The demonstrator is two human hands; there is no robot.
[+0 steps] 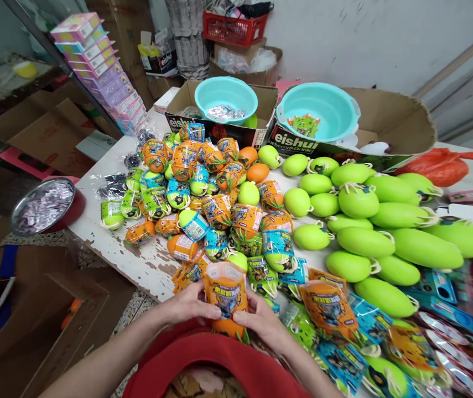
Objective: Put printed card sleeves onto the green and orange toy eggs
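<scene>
Close to my body at the table's near edge, my left hand [190,305] and my right hand [264,320] grip an orange printed pouch [225,290] from both sides. Its clear top points away from me, and an orange rounded item [228,327] shows at its lower end. Both thumbs press on its front. Just beyond lies a heap of rounded items in orange, blue and green printed pouches [219,210]. Beside my right forearm is another orange pouch [329,307]. Plain green egg-shaped pieces [364,241] with pale cords lie to the right.
Two turquoise basins [244,91] [323,102] rest on open cartons [389,110] at the back; one holds small packets, the other printed pouches. At left are a metal bowl [74,213] of small packets and stacked pink boxes [95,58]. A red bag [435,166] lies at right.
</scene>
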